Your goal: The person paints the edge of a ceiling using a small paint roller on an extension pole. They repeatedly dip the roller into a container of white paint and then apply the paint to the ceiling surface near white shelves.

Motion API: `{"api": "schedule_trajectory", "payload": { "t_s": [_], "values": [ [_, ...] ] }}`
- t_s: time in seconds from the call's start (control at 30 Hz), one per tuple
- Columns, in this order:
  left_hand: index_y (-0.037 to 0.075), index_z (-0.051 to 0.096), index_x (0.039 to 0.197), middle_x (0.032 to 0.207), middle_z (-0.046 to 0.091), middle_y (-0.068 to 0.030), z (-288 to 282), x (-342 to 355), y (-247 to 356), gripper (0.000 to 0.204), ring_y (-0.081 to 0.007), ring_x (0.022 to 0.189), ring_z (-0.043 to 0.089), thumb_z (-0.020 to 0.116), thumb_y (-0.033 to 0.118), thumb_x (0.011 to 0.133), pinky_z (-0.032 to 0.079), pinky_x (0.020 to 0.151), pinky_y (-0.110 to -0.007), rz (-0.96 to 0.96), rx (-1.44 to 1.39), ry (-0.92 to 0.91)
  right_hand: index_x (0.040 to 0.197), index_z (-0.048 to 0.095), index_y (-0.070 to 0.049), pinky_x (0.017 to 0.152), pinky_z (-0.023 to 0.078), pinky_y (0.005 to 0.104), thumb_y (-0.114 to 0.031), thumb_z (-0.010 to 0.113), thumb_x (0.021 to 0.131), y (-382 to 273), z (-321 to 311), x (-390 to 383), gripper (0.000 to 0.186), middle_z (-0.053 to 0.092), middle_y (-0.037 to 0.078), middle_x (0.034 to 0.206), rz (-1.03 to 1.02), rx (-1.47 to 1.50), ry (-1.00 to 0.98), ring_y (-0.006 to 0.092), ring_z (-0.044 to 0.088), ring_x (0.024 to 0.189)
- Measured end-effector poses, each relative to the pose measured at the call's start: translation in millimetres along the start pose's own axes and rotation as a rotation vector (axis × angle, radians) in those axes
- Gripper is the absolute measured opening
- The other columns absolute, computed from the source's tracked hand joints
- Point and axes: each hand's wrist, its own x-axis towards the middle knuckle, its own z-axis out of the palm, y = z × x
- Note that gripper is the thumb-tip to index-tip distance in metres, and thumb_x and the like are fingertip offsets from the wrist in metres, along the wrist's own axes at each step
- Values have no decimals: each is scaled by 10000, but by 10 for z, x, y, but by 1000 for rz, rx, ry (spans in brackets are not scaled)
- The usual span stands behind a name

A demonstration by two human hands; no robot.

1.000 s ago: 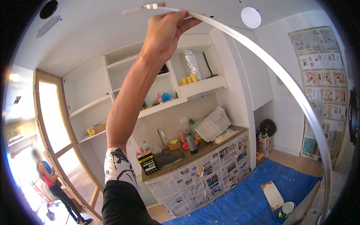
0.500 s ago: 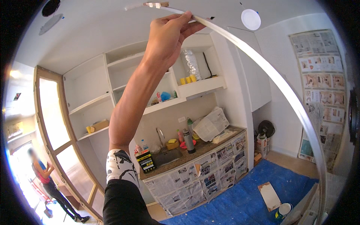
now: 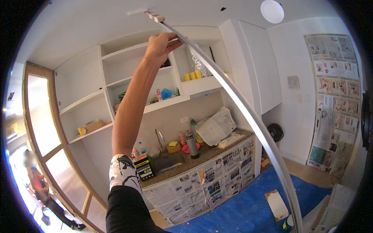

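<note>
My left hand [image 3: 162,46] is raised toward the ceiling, its thumb and fingers closed around the upper part of a long silver metal pole [image 3: 248,108]. From there the pole runs down to the lower right edge, looking curved in this view. A wooden piece with pale bands [image 3: 155,16] sits at its upper end, close to the ceiling [image 3: 97,23]. Just beyond that tip lies a whitish elongated shape [image 3: 136,13]; I cannot make out whether it belongs to the tool. My right hand is out of view.
White open shelves [image 3: 132,54] stand behind my arm. Below, the counter [image 3: 217,155] holds a sink, bottles and a yellow-black can [image 3: 144,171]. A blue sheet [image 3: 241,206] with a board [image 3: 276,205] covers floor. Another person [image 3: 39,182] stands beyond the wood-framed door [image 3: 58,149].
My left hand and the pole have shifted left and lower in the picture, and the pole's lower part has swung left. The whole view has moved slightly too.
</note>
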Motion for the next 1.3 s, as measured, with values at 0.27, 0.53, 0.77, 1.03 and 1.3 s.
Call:
{"api": "schedule_trajectory", "payload": {
  "t_s": [0.27, 0.53, 0.77, 1.03, 1.3],
  "values": [
    [-120, 544, 964, 923, 618, -194, -1050, 775, -1147, 170, -275, 798, 668, 491, -16, 841, 573, 701, -294, -159, 107, 222, 1102, 618, 30, 631, 415, 254, -150, 596, 911, -298, 1382, 1273, 264, 561, 0, 739, -16, 176, 54, 123, 500, 682],
    [-84, 561, 969, 893, 626, -168, -1869, 1300, -1889, 179, -260, 736, 676, 548, 26, 828, 575, 629, -307, -225, 96, 264, 756, 490, 15, 469, 222, 250, -110, 600, 893, -584, 2069, 2000, 216, 355, -31, 607, -58, 253, -20, 64, 280, 551],
    [-65, 565, 966, 924, 636, -181, -1823, 1154, -2024, 160, -266, 752, 676, 532, 19, 834, 571, 672, -310, -227, 103, 236, 844, 583, 40, 523, 308, 232, -137, 608, 895, -439, 2147, 2038, 186, 456, -16, 665, -30, 277, 15, 80, 371, 595],
    [-108, 543, 992, 939, 634, -225, -1422, 1127, -2032, 192, -292, 792, 673, 510, -39, 815, 591, 719, -327, -248, 115, 201, 867, 581, 58, 552, 349, 254, -189, 598, 905, -350, 1839, 1925, 251, 467, 4, 662, 52, 94, -4, 93, 402, 618],
    [-117, 534, 989, 929, 625, -217, -1153, 1355, -1872, 209, -313, 744, 672, 499, -10, 814, 593, 657, -361, -222, 83, 270, 975, 608, 68, 526, 383, 288, -154, 561, 913, -271, 1636, 2121, 235, 519, 10, 645, -8, 52, -62, 116, 438, 567]
  ]
}}
